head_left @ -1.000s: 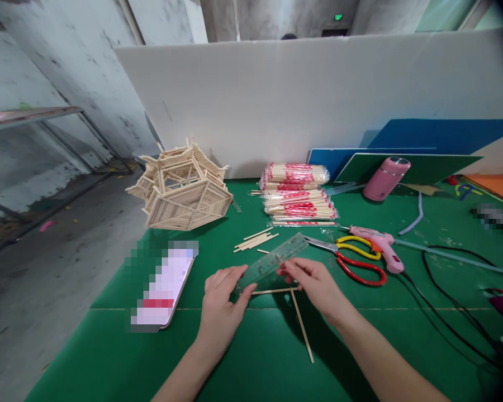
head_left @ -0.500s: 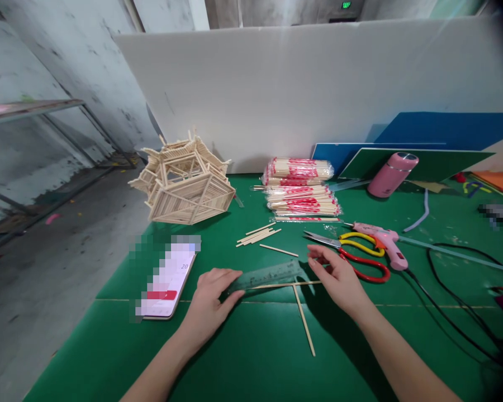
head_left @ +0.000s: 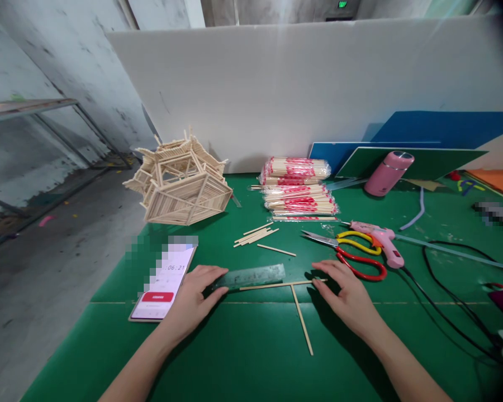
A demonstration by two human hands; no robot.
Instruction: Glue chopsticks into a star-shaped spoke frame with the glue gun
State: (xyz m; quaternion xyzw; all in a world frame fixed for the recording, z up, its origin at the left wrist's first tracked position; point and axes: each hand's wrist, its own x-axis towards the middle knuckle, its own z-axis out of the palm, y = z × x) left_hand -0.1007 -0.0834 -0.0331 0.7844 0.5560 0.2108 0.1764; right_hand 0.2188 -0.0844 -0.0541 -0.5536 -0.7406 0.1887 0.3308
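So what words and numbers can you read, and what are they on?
"06:21": phone screen; the part before it is obscured.
Red button on screen: too blurred.
Ruler: markings too blurred.
Wrapped stick packs: red print unreadable.
Green sign at the back: too blurred.

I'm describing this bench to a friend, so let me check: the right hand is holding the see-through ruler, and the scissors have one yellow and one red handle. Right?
Not quite: the head view shows the left hand holding the see-through ruler, not the right. The scissors do have one yellow and one red handle.
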